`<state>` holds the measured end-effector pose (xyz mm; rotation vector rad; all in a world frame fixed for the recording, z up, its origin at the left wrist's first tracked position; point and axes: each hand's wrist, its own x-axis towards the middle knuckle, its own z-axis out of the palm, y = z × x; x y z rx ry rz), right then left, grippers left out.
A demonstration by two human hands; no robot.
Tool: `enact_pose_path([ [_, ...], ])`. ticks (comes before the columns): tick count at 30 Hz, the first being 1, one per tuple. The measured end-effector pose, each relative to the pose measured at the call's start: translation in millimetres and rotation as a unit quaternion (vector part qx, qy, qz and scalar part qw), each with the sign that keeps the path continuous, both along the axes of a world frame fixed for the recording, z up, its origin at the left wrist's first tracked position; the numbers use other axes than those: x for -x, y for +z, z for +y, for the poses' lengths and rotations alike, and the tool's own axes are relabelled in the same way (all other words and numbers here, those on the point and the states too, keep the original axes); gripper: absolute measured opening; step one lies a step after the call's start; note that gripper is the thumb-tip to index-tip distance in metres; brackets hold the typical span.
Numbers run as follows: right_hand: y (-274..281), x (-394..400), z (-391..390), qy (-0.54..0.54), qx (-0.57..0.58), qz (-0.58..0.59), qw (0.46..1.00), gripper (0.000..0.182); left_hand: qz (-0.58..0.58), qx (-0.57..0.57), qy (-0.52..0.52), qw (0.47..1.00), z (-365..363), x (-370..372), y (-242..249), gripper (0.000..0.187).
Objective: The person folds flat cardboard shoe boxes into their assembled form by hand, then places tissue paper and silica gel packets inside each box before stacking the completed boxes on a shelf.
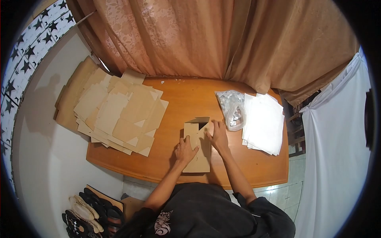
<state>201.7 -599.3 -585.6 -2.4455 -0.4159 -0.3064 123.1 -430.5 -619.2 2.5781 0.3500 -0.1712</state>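
Observation:
A brown cardboard box [201, 152] lies on the wooden table in front of me, its long side toward my body. At its far end a flap [198, 119] stands up beside a dark opening. My left hand [185, 151] rests on the box's left part, fingers spread. Along the right edge, near the opening, is my right hand [218, 137], with thumb and fingers apart and touching the box's side. Neither hand is wrapped around anything.
Flat cardboard pieces [119, 113] are piled on the left of the table [178, 99]. A clear plastic bag [234, 109] and a stack of white paper sheets [263, 125] lie at the right. Curtains hang behind; shoes [85, 210] stand on the floor at lower left.

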Motion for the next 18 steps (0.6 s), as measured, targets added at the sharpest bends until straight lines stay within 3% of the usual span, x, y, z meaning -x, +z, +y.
enact_pose_path([
  [6,3.1,-49.2,33.6,0.091,-0.004,-0.101,0.991,0.05,-0.03,-0.009,-0.007,0.999,-0.8,-3.2,-2.0,0.059],
  [8,-9.6,-52.1,37.6,0.153,-0.017,0.0,0.988,0.041,-0.029,-0.011,-0.004,1.0,-2.1,-2.3,-3.6,0.058],
  [11,-9.9,-44.4,33.5,0.16,0.005,0.103,0.982,0.031,-0.028,-0.01,-0.003,1.0,-1.0,-3.9,-5.4,0.056],
  [14,-33.4,-33.7,24.3,0.193,-0.054,0.109,0.974,0.027,-0.023,-0.006,-0.011,1.0,-2.5,-2.6,-4.1,0.053],
  [18,-61.4,-12.9,9.7,0.206,-0.052,0.067,0.975,0.029,-0.007,-0.001,-0.029,1.0,-4.1,-3.2,0.2,0.048],
])
